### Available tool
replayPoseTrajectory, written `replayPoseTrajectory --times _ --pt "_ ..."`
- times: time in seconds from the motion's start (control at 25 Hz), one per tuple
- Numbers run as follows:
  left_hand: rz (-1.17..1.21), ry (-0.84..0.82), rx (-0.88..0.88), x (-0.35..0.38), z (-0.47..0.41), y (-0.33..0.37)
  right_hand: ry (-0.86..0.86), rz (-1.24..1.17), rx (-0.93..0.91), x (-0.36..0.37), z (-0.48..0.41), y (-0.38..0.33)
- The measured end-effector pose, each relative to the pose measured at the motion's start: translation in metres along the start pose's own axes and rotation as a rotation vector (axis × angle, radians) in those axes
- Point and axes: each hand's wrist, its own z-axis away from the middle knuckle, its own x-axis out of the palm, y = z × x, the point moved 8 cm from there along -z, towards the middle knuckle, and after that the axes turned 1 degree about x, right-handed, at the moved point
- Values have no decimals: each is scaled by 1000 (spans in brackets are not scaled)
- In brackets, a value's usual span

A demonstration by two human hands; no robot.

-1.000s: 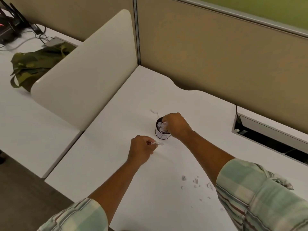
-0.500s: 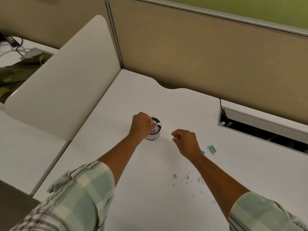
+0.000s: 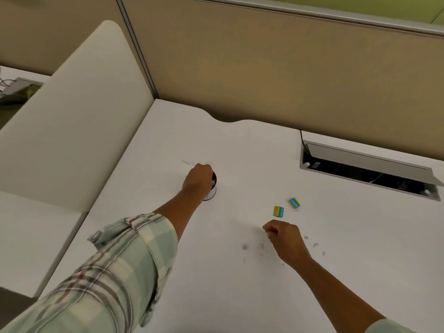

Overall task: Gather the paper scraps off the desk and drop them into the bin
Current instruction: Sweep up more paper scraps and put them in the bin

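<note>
Head view looks down on a white bench [image 3: 240, 296] with lots of bare room near the front edge. Nearest, the right hand [image 3: 286, 239] is curled into a loose fist, low over the paper scraps [image 3: 245, 247]; I cannot tell if it holds any. The tiny scraps lie spread around that hand, too blurry to count. Just past it sit two small yellow and blue blocks [image 3: 278, 211], close together. Farther left, the left hand [image 3: 198, 180] is closed over the top of the little round bin [image 3: 213, 188], hiding most of it. One open cable slot [image 3: 370, 174] lies far right. Tan walls [image 3: 240, 68] close the back edge.
</note>
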Motion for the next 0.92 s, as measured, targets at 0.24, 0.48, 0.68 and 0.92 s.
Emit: replayPoseTrajectory --times 0.24,0.48,0.68,0.92 --pt "52 44 57 -23 3 0 -23 50 7 7 20 28" --pt "101 71 67 -44 13 -4 -9 75 -17 14 39 36" --pt "138 112 38 -53 26 -7 75 33 20 2 50 55" --pt "259 324 173 -50 68 22 308 -9 152 -50 52 108"
